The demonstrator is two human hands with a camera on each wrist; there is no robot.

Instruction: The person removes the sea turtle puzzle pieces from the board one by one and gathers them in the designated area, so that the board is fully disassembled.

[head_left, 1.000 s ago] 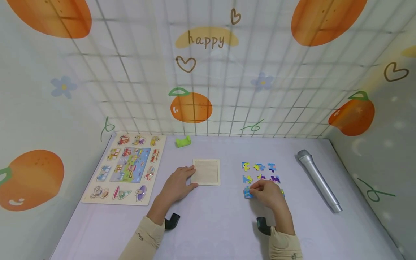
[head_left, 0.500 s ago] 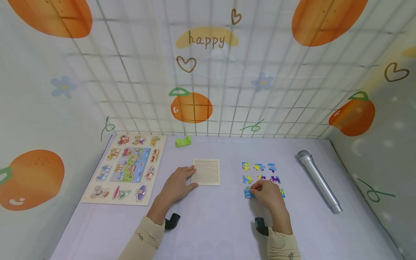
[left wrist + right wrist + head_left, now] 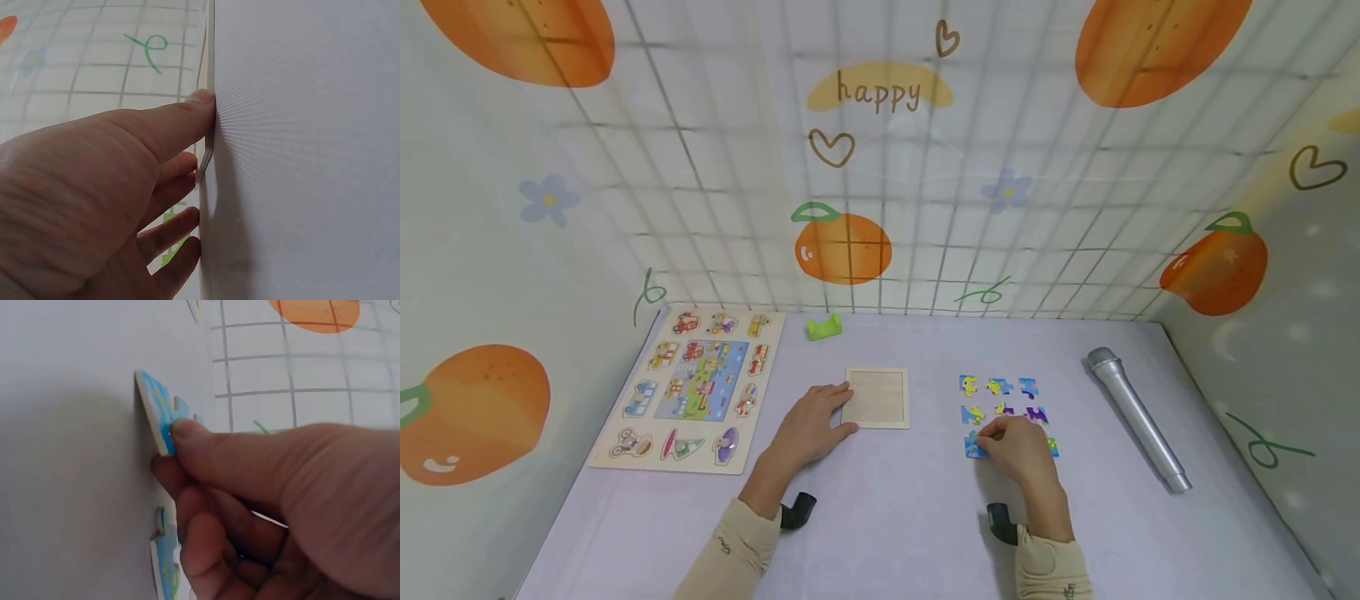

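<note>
My left hand (image 3: 811, 427) rests at the left side of a small square wooden puzzle tray (image 3: 906, 400), fingers fairly straight. Its thumb touches the tray's edge (image 3: 210, 119) in the left wrist view. With thumb and index finger, my right hand (image 3: 1017, 448) pinches a blue jigsaw piece (image 3: 161, 412), which stands tilted against the table in the right wrist view. In the head view that piece is at the near left of several colourful jigsaw pieces (image 3: 1000, 387) laid out in rows. My right hand covers part of the nearest row.
A wooden peg puzzle board (image 3: 602, 446) with vehicle pictures lies at the left. Near the back wall stands a small green plastic piece (image 3: 825, 327). A silver microphone (image 3: 1141, 421) lies at the right. Printed cloth walls (image 3: 917, 242) enclose the table.
My right wrist and sleeve have shifted slightly left, while the fingertips stay on the blue jigsaw piece. My left hand and the tray have not moved.
</note>
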